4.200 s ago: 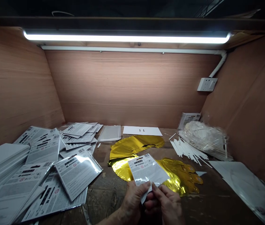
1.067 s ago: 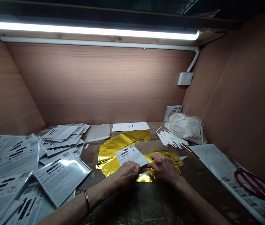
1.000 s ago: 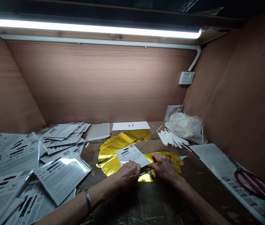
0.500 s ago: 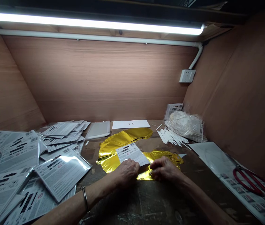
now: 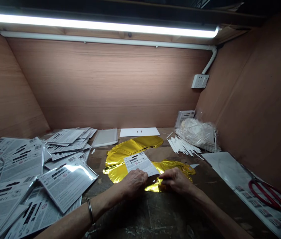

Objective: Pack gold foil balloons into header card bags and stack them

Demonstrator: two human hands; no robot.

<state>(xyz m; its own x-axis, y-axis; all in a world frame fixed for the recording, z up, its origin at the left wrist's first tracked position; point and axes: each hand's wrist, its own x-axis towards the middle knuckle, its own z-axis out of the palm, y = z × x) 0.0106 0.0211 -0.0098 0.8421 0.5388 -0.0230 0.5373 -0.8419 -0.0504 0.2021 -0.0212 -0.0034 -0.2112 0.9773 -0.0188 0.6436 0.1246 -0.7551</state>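
A flat gold foil balloon [image 5: 120, 159] lies curved across the table in front of me. On its middle rests a white printed card [image 5: 139, 164] with a dark hang slot, its near right corner lifted slightly. My left hand [image 5: 134, 182] is closed at the card's near edge, knuckles up, its fingertips hidden. Just right of the card, my right hand [image 5: 175, 179] is closed, with thumb and forefinger together at the foil beside the card's corner. A shiny fold of foil shows between the two hands.
Packed printed cards [image 5: 68, 182] are heaped at left. Clear sleeves [image 5: 105, 137] and a white card [image 5: 139, 132] lie at the back. White sticks [image 5: 182, 145] and a plastic bag [image 5: 196, 131] sit back right. Red-handled scissors [image 5: 264, 194] rest on a printed sheet [image 5: 245, 192] at right.
My right hand has shifted slightly, its forefinger now nearer the card's corner. The left hand and the card hold almost the same place.
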